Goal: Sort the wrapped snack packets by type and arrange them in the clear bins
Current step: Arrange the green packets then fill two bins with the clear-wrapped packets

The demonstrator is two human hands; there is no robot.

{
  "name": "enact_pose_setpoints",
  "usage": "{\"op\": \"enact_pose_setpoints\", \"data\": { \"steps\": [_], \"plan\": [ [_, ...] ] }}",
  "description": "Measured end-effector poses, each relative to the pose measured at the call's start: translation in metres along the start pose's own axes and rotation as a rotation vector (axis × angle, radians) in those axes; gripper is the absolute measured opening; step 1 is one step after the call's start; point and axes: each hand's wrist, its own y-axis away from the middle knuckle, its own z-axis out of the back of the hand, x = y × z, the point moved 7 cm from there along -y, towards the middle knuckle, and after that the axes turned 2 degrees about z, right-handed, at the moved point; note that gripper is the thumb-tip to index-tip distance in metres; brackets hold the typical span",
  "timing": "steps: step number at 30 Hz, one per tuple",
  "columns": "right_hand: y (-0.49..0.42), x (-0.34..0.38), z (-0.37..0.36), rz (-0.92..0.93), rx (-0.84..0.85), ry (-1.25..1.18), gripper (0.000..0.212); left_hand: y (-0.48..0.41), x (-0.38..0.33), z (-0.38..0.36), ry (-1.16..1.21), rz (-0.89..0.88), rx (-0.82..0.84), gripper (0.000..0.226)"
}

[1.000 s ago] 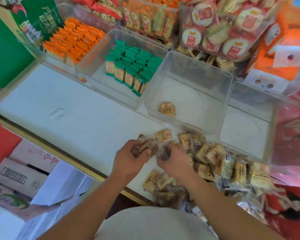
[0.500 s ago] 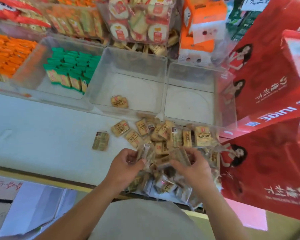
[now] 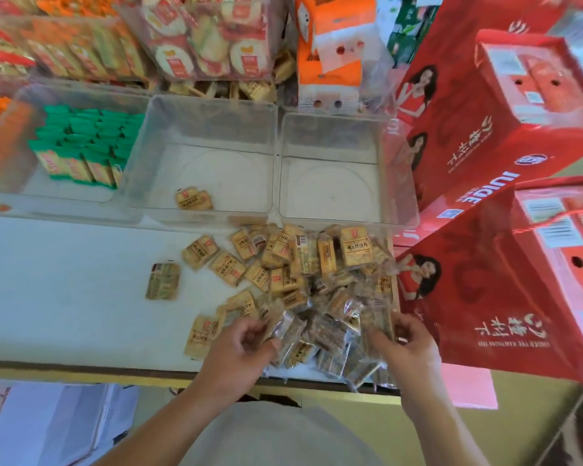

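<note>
- Digging into the pile (image 3: 300, 270) on the white tabletop (image 3: 64, 280): the left hand (image 3: 239, 344) pinches a crinkly clear-wrapped packet (image 3: 283, 326).
- The right hand (image 3: 406, 344) curls round glossy packets (image 3: 381, 326) at the pile's right edge.
- Two flat square tan packets (image 3: 194, 200) lie in the rigid middle clear bin (image 3: 216, 122).
- Green-wrapped bars (image 3: 81, 146) stand ranked in the left bin (image 3: 68, 191).

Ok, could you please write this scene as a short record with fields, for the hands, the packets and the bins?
left hand: grips packets at the near edge of the pile
right hand: grips packets at the pile's right side
pile: loose on the table, before the bins
lone packet: lies apart, left of the pile
left bin: green packets in rows
middle bin: tan packets on its floor
right bin: no packets visible
</note>
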Motion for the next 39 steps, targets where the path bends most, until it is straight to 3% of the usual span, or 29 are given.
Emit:
{"op": "enact_pose_setpoints", "data": {
  "steps": [4, 7, 12, 19, 26, 39],
  "plan": [
    [-0.013, 0.002, -0.014, 0.057, 0.063, 0.05, 0.036, -0.009, -0.014, -0.035, -0.253, -0.121, 0.157, 0.026],
    [-0.027, 0.004, -0.018, 0.083, 0.067, 0.086, 0.038, -0.019, -0.018, -0.052, -0.393, -0.142, 0.152, 0.035],
    [-0.028, -0.001, -0.012, 0.095, 0.03, 0.033, 0.023, -0.025, -0.022, -0.066, -0.347, -0.106, 0.063, 0.024],
    [-0.034, -0.001, -0.017, 0.092, 0.116, 0.049, 0.023, -0.032, -0.011, -0.092, -0.375, -0.025, 0.111, 0.035],
    [-0.033, 0.001, -0.026, 0.099, 0.167, -0.016, 0.028, -0.034, -0.008, -0.103, -0.17, 0.054, 0.103, 0.033],
    [-0.031, 0.003, -0.028, 0.042, 0.133, -0.158, 0.03, -0.014, -0.027, -0.052, 0.125, 0.013, -0.011, 0.03]
  ]
}}
